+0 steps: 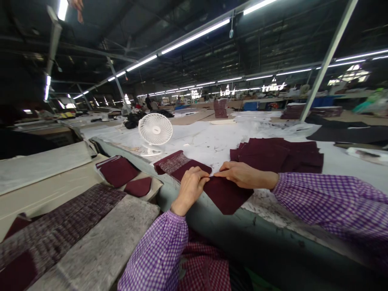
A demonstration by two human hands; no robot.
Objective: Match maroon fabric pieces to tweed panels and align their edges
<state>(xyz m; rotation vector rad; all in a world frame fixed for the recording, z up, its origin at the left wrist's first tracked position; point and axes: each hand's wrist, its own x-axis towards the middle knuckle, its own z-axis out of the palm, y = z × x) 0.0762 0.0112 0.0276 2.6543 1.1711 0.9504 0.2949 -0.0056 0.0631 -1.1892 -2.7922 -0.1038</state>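
A dark maroon fabric piece (228, 197) with a pointed, cut-off corner hangs a little over the front edge of the table. My left hand (190, 185) is closed, thumb and fingers pinching this piece at its upper left edge. Close beside those fingertips, my right hand (244, 174) holds the same edge, its index finger stretched along it and the other fingers curled. Behind my left hand lies another maroon piece (197, 165) with a speckled greyish band (173, 163). To the far side of my right hand spreads a pile of maroon fabric pieces (277, 155).
A white fan (155, 129) stands on the white-covered table (209, 139). On the lower left surface are maroon pieces (118, 170), a row of speckled fabric (66, 214) and a stained grey board (106, 238). Dark cloth (348, 131) lies at the right.
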